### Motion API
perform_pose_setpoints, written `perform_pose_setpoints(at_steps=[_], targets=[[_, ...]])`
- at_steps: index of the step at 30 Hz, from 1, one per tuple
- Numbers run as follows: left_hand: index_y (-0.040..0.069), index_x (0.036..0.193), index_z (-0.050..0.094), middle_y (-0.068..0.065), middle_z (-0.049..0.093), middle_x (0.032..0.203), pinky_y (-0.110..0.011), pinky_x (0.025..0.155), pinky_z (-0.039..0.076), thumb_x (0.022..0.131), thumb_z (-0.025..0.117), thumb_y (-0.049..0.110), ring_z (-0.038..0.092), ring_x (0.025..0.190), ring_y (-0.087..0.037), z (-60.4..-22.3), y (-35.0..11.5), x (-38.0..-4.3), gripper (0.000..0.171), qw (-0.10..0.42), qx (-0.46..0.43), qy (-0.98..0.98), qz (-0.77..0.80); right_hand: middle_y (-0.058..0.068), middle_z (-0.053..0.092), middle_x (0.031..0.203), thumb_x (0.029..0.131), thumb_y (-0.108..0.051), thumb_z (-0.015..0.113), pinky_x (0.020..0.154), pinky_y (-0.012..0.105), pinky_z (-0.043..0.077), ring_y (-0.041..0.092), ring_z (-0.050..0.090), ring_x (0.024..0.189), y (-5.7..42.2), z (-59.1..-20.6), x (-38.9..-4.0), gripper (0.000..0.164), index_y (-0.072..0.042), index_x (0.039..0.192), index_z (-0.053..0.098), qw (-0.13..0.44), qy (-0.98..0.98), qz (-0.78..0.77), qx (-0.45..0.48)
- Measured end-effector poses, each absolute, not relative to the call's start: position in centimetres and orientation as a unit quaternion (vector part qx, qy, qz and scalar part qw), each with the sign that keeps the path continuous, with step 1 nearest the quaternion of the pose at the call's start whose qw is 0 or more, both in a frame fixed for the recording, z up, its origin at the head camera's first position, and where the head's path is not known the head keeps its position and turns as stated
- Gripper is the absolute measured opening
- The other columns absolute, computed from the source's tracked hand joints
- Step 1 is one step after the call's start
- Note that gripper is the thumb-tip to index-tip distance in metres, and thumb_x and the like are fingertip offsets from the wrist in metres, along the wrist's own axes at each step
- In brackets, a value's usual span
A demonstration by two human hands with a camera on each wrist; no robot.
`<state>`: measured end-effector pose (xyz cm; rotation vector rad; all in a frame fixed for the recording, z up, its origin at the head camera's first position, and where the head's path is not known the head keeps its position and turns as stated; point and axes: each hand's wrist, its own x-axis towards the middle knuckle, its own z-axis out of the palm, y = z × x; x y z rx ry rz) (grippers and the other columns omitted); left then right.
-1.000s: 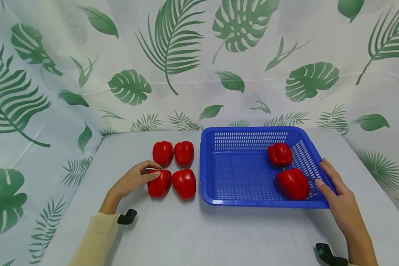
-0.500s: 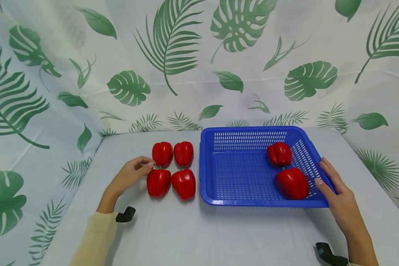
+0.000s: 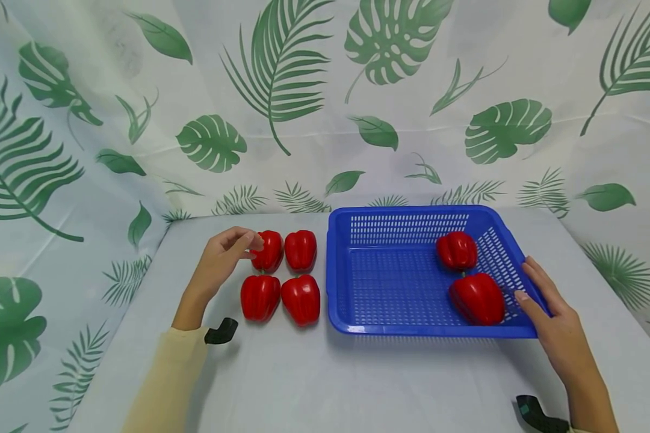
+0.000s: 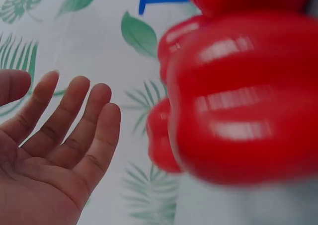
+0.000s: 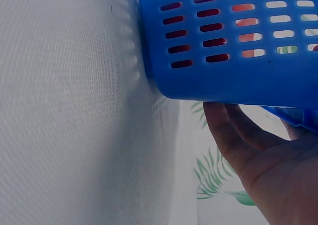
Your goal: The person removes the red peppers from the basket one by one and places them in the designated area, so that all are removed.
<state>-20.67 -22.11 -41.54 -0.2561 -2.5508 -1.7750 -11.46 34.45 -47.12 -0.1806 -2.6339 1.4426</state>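
Note:
My left hand (image 3: 222, 255) hovers at the left side of the back-left red bell pepper (image 3: 271, 254), its fingertips overlapping it in the head view. In the left wrist view this hand (image 4: 59, 145) has spread fingers and holds nothing, with a large red pepper (image 4: 238, 101) beside it. Three more peppers complete the group: back-right (image 3: 300, 251), front-left (image 3: 260, 298) and front-right (image 3: 301, 300). My right hand (image 3: 555, 319) grips the right rim of the blue basket (image 3: 411, 330), thumb on top and fingers outside. Two red peppers lie inside, one behind (image 3: 457, 250) and one in front (image 3: 478, 299).
A white cloth (image 3: 357, 385) covers the table under everything. Leaf-printed curtains (image 3: 314, 162) rise behind and at the sides. Black wrist mounts (image 3: 222, 331) stick out from both forearms. The basket stands just right of the pepper group.
My left hand has drawn off the front-left pepper and moved back to the back-left one. The peppers, the basket and my right hand stay where they were.

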Motion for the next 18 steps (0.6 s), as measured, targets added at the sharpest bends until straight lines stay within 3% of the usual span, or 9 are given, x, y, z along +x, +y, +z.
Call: perform_pose_setpoints(at_steps=[14, 18], targets=[[-0.002, 0.124, 0.069, -0.018, 0.073, 0.106, -0.054, 0.096, 0.060, 0.111, 0.059, 0.026, 0.072, 0.100, -0.032, -39.7, -17.3, -22.5, 0.032, 0.005, -0.132, -0.783, -0.607, -0.022, 0.010, 0.175, 0.113, -0.036, 0.049, 0.111, 0.081, 0.018, 0.018, 0.001, 0.163, 34.4, -47.0, -11.5, 0.066, -0.031, 0.172, 0.020, 0.065, -0.875, 0.477, -0.061], [-0.001, 0.124, 0.069, -0.019, 0.072, 0.104, -0.047, 0.091, 0.062, 0.110, 0.059, 0.025, 0.072, 0.095, -0.033, -39.1, -15.7, -22.9, 0.032, -0.001, -0.149, -0.774, -0.615, -0.022, 0.009, 0.175, 0.113, -0.036, 0.048, 0.110, 0.081, 0.018, 0.020, 0.001, 0.163, 34.4, -46.9, -11.4, 0.066, -0.031, 0.172, 0.020, 0.064, -0.875, 0.477, -0.063]])
